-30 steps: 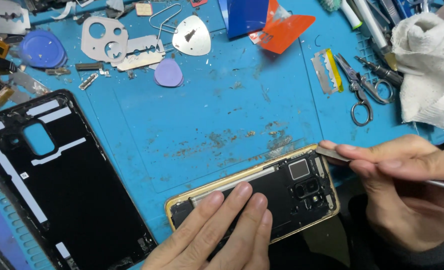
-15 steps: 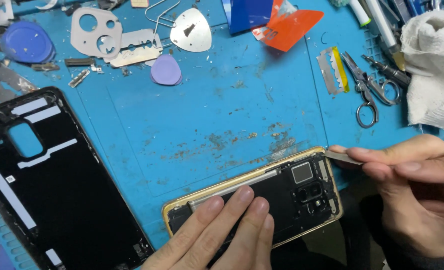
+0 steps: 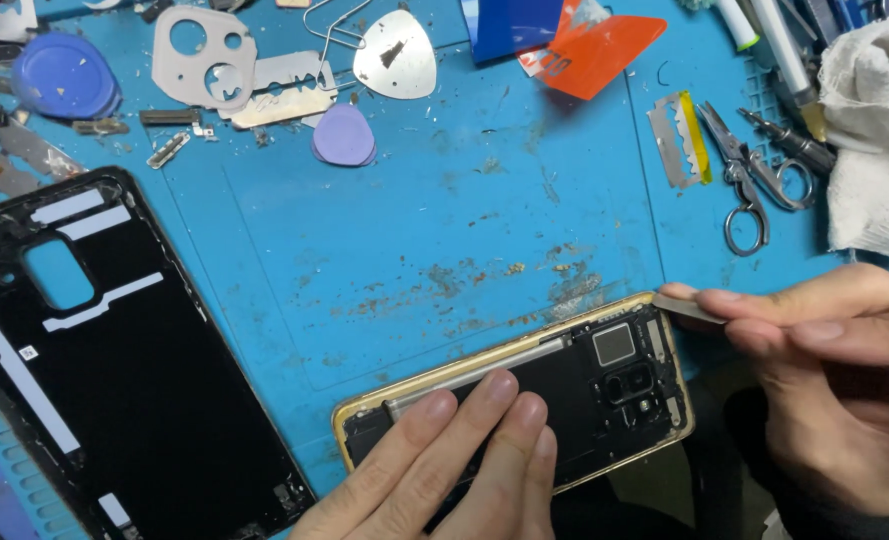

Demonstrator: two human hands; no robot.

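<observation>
Between my right thumb and forefinger (image 3: 764, 305) I pinch a thin flat pick (image 3: 686, 308), closed tight on it, its tip touching the top right corner of the phone (image 3: 524, 405), right at the gold frame. My right hand (image 3: 824, 390) hangs off the near right edge of the counter. My left hand (image 3: 464, 465) grips nothing: 3 fingers (image 3: 484, 420) lie flat and nearly straight on the black inner plate of the phone, pressing it down.

That phone lies opened, back up, tilted across the near edge of the blue mat (image 3: 414, 210), camera module (image 3: 619, 345) toward my right hand. To do this well, I judge the pick should stay almost flat and slide along the seam rather than dig, since the camera and small parts sit just beside that corner. My left fingers ought to keep their weight on the middle of the plate so the frame does not skid on the mat, which is gritty with brown debris.

Further out, the removed black back cover (image 3: 84, 350) lies at the left, well apart. Beyond, near the far edge, sit a purple pick (image 3: 344, 135), a steel pick (image 3: 394, 55), scissors (image 3: 744, 190), a razor blade (image 3: 679, 140) and a white rag (image 3: 874, 130).
</observation>
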